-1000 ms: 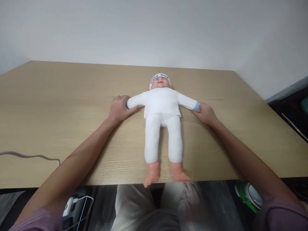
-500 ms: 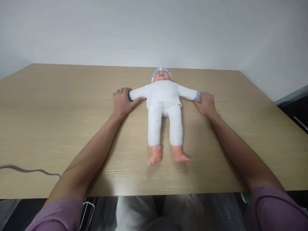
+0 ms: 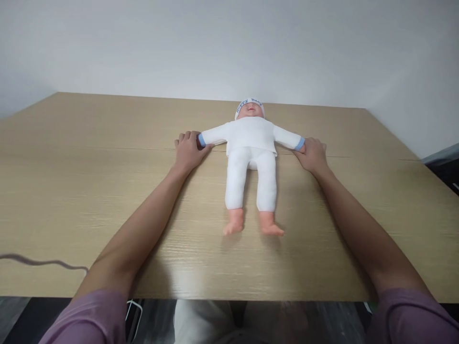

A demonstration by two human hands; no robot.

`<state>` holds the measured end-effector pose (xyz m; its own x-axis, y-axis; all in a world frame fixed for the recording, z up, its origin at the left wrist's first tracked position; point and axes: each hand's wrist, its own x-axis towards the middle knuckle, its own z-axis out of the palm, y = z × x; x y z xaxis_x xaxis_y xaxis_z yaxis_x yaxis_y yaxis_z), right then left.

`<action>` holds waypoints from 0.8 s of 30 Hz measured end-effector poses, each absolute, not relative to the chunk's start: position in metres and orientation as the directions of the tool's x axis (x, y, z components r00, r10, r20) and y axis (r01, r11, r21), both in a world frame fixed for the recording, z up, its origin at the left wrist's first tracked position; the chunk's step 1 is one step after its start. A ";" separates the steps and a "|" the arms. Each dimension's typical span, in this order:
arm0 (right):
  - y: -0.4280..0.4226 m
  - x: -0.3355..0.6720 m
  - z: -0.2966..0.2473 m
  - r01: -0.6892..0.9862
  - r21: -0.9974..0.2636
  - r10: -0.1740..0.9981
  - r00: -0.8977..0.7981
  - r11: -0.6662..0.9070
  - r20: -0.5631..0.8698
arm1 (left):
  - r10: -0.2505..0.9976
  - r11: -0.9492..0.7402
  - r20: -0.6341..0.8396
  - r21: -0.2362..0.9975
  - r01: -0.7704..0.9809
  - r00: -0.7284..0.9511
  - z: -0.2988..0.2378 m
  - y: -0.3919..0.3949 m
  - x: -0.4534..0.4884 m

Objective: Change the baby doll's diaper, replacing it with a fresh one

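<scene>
A baby doll [image 3: 251,134] in a white top and white trousers lies on its back on the wooden table, head away from me and bare feet toward me. Its white hat carries blue lettering, and its sleeves end in blue cuffs. Both doll arms are stretched out sideways. My left hand [image 3: 190,149] is closed around the doll's hand at the left cuff, thumb along the sleeve's underside. On the other side, my right hand [image 3: 311,154] grips the doll's other hand just past the cuff. The doll's hands are mostly hidden by my fingers.
The light wooden table [image 3: 89,191] reaches back to a pale wall [image 3: 215,48]. A grey cable [image 3: 43,262] runs over its front left part, beside my left forearm. A dark object [image 3: 444,165] stands beyond the right edge. My legs are under the front edge.
The view has shifted slightly, so the doll and both hands appear a little further right. The left blue cuff shows more clearly. Both hands keep their hold on the doll.
</scene>
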<state>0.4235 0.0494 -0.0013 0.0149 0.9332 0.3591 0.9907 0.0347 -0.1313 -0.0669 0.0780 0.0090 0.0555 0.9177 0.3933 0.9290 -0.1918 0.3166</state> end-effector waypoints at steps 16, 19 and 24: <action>0.055 0.428 -0.011 0.964 -0.215 0.879 -0.038 0.158 0.475 | 0.914 -0.242 0.391 0.312 0.919 0.108 0.005 0.083 -0.072; 0.055 0.428 -0.011 0.943 -0.233 0.858 -0.092 0.239 0.506 | 0.912 -0.241 0.398 0.322 0.915 0.100 0.004 0.084 -0.072; 0.054 0.426 -0.007 0.902 -0.274 0.847 -0.161 0.335 0.506 | 0.916 -0.236 0.390 0.326 0.916 0.098 0.003 0.085 -0.073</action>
<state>0.4258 0.0539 -0.0071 -0.1608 0.8475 0.5059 0.9016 0.3347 -0.2741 -0.0728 0.0854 0.0033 0.0978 0.9158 0.3895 0.9155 -0.2363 0.3256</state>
